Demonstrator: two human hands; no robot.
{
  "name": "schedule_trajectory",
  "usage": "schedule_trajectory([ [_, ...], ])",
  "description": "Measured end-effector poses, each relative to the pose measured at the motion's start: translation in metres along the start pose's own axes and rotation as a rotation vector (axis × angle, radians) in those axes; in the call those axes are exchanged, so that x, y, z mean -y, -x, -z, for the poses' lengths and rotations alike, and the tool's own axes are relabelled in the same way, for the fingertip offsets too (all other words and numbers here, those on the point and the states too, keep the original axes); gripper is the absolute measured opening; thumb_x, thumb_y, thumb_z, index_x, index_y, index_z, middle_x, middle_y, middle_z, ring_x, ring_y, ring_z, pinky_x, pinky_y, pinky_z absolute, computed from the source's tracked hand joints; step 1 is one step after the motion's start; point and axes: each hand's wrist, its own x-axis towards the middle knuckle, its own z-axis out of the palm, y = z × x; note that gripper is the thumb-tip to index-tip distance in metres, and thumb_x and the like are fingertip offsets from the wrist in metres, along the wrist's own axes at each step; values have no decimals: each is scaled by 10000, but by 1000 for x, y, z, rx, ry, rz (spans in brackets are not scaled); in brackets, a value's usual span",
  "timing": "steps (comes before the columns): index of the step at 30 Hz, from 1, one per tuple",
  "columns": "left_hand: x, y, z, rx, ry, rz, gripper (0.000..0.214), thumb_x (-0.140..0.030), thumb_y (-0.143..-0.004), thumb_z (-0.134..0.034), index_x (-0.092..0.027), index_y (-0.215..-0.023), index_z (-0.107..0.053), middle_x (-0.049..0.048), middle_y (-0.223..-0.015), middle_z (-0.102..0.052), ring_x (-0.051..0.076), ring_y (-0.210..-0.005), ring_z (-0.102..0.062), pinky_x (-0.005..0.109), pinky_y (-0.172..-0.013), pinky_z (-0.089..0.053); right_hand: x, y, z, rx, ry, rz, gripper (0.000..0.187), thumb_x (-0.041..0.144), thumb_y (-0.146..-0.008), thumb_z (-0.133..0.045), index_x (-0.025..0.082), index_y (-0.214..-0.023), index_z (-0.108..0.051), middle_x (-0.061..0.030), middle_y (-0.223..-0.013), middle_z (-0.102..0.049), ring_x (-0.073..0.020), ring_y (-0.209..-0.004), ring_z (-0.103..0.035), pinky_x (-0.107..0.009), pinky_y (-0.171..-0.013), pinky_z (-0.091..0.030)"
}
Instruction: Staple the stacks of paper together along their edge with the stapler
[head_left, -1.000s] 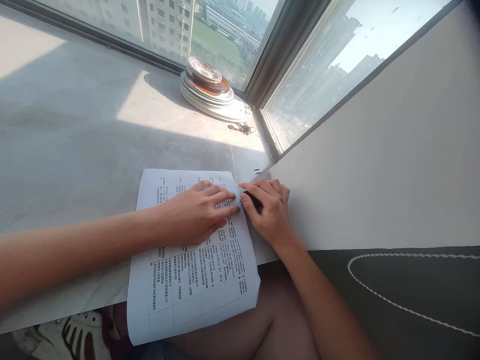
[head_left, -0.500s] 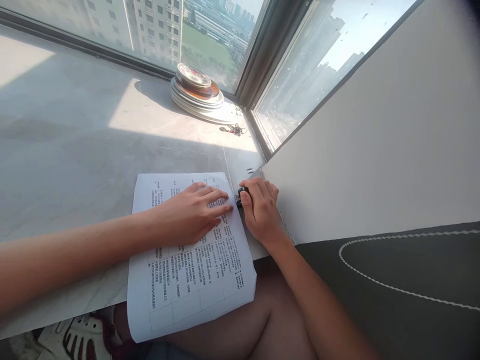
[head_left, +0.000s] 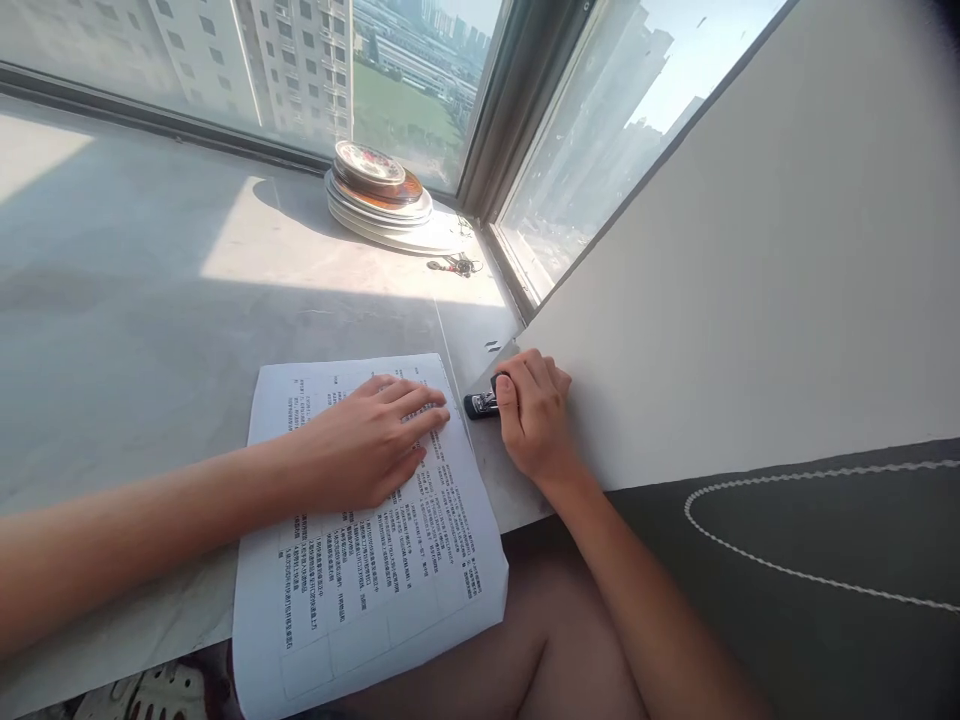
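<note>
A printed sheet of paper point(head_left: 360, 560) lies on the grey stone windowsill point(head_left: 135, 320), its near end hanging over the front edge above my knee. My left hand point(head_left: 367, 440) rests flat on the sheet with its fingers stretched out. Just right of the paper, my right hand point(head_left: 534, 415) is closed around a small black stapler point(head_left: 480, 405), whose front end sticks out toward the sheet's right edge without touching it.
A stack of patterned plates point(head_left: 379, 190) stands in the sunlit window corner, with a small dark tangle of keys or cord point(head_left: 454, 266) beside it. A white wall point(head_left: 750, 300) rises close on the right. A dark cushion with white piping point(head_left: 810, 580) lies below it.
My right hand has pulled the black stapler away from the paper's right edge, leaving a gap. My left hand stays flat on the sheet. The view has shifted slightly.
</note>
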Motion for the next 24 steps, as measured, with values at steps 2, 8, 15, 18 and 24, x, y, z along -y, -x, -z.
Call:
schedule_trajectory([
  [2, 0, 0, 2, 2, 3, 6, 448, -274, -1040, -502, -193, -1466, -612, 153, -1497, -635, 361, -1346, -609, 565, -1121, -482, 1, -1, 1, 13, -9, 1, 247, 280, -1115, -350, 244, -963, -541, -58, -1024, -643, -239, -948, -578, -442, -937, -385],
  [8, -1, -2, 7, 35, 13, 22, 473, -193, -986, -503, -176, -1451, -585, 152, -1488, -629, 348, -1320, -613, 573, -1163, -450, 2, -1, 3, 26, -7, -13, 254, 284, -1115, -352, 236, -966, -552, -62, -1032, -648, -237, -950, -578, -439, -942, -380],
  [15, 2, -6, 10, 42, 5, 46, 473, -228, -978, -518, -190, -1446, -581, 171, -1421, -636, 370, -1303, -607, 630, -1137, -449, 2, -1, 3, 32, -14, -26, 253, 300, -1117, -360, 239, -984, -565, -69, -1061, -658, -239, -960, -578, -447, -951, -375],
  [18, 3, -6, 10, 36, -4, 74, 485, -294, -1015, -529, -217, -1492, -567, 169, -1489, -595, 373, -1303, -607, 624, -1133, -458, 2, -1, 4, 36, -17, -24, 250, 298, -1113, -361, 236, -978, -562, -70, -1064, -657, -238, -961, -575, -445, -936, -375],
  [24, 4, -6, 9, 54, -5, 50, 552, -318, -1047, -506, -230, -1592, -502, 148, -1608, -548, 383, -1448, -520, 605, -1187, -416, 2, -1, 4, 27, -33, -18, 257, 300, -1124, -356, 234, -990, -566, -64, -1060, -655, -233, -959, -580, -442, -947, -369],
])
